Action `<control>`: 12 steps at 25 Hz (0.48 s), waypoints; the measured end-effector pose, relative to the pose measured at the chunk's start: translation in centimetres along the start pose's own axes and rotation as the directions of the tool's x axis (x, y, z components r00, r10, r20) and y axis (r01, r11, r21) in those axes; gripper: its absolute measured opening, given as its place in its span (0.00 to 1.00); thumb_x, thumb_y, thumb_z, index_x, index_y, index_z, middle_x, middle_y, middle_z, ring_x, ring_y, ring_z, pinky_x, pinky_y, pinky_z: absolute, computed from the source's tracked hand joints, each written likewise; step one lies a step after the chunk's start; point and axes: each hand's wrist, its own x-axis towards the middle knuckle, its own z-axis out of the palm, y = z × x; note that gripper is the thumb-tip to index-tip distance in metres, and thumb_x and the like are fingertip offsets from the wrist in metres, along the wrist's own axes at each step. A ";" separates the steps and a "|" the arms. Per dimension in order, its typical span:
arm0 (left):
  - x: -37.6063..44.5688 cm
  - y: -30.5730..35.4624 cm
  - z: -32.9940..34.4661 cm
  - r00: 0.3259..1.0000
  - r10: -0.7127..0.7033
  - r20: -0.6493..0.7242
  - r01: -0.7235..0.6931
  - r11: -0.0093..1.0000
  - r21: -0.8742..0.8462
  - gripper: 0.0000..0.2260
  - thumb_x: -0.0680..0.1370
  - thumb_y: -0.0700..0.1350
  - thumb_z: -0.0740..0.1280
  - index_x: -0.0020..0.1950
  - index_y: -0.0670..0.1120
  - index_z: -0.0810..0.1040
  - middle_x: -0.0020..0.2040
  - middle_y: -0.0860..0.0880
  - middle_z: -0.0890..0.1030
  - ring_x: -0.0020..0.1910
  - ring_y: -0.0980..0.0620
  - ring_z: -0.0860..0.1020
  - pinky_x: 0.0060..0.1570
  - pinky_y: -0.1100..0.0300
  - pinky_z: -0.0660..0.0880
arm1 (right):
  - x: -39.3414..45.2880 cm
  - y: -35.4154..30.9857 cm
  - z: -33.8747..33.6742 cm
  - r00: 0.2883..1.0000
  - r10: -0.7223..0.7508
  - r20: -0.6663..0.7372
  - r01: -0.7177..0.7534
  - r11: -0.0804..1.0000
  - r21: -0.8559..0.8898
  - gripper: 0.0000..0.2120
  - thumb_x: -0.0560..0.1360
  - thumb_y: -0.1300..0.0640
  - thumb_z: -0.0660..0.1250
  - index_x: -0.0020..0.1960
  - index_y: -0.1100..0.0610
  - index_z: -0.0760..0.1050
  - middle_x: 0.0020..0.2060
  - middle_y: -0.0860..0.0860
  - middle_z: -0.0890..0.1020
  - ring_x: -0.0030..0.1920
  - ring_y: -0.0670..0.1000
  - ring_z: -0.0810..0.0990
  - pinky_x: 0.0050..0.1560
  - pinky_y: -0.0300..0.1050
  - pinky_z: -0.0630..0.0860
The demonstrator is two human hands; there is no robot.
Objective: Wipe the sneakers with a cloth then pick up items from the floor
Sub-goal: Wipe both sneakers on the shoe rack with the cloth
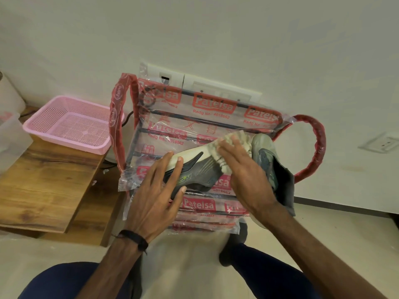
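- Two hands work over a plastic-wrapped chair (207, 117) that bears red "Patelsa" print and red armrests.
- Left hand (155, 195) lies flat with fingers straight and spread, pressing on the heel end of a grey sneaker (194, 169); the thumb rests by the shoe's opening and the fingertips reach its white sole.
- Right hand (241, 169) presses a white cloth (228, 145) against the toe half of that same sneaker, fingers fairly straight over the fabric; whether the thumb curls round the cloth I cannot tell.
- Both hands sit close together, on the same shoe but not touching each other.
- Two sneakers in all: the one being wiped lies on its side on the chair seat, sole toward the wall; the second sneaker (267, 156) lies just beyond the right hand, by the right armrest, partly hidden by the wrist.
- One cloth, bunched, between the right palm and the shoe.
- One pink basket (71, 124) stands on a wooden counter (49, 186) to the left, well apart from the hands.
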 end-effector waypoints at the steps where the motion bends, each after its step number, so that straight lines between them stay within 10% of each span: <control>1: 0.1 0.1 0.0 1.000 -0.001 -0.005 0.001 1.000 0.001 0.29 0.82 0.54 0.58 0.81 0.45 0.60 0.79 0.40 0.60 0.74 0.40 0.66 0.57 0.43 0.80 | 0.6 1.0 0.3 0.981 0.190 -0.023 -0.188 0.978 0.086 0.33 0.72 0.77 0.59 0.74 0.57 0.69 0.74 0.54 0.70 0.77 0.56 0.64 0.75 0.59 0.62; 4: 0.1 0.2 0.1 0.999 -0.035 -0.036 0.034 0.999 -0.029 0.29 0.82 0.55 0.57 0.80 0.45 0.60 0.79 0.41 0.60 0.74 0.39 0.66 0.57 0.43 0.80 | 2.5 0.9 0.6 0.855 0.518 -0.029 -0.484 0.816 0.317 0.31 0.73 0.76 0.58 0.74 0.57 0.70 0.73 0.53 0.72 0.74 0.54 0.69 0.76 0.57 0.64; 9: -0.7 -0.4 0.3 0.998 -0.043 -0.050 0.040 0.998 -0.052 0.30 0.81 0.54 0.60 0.81 0.47 0.59 0.80 0.43 0.59 0.75 0.41 0.64 0.57 0.43 0.80 | 0.2 -3.5 -0.5 0.997 -0.025 0.075 0.020 0.997 0.069 0.36 0.68 0.73 0.60 0.76 0.60 0.66 0.77 0.54 0.65 0.79 0.56 0.57 0.76 0.53 0.55; 12: -0.5 -0.2 0.5 0.999 -0.028 -0.036 0.027 0.999 -0.035 0.30 0.81 0.55 0.60 0.81 0.47 0.59 0.79 0.42 0.60 0.74 0.41 0.65 0.53 0.44 0.82 | 0.7 0.1 -0.2 0.970 0.244 -0.019 -0.239 0.960 0.148 0.31 0.73 0.74 0.60 0.73 0.56 0.71 0.73 0.53 0.72 0.75 0.56 0.68 0.76 0.53 0.62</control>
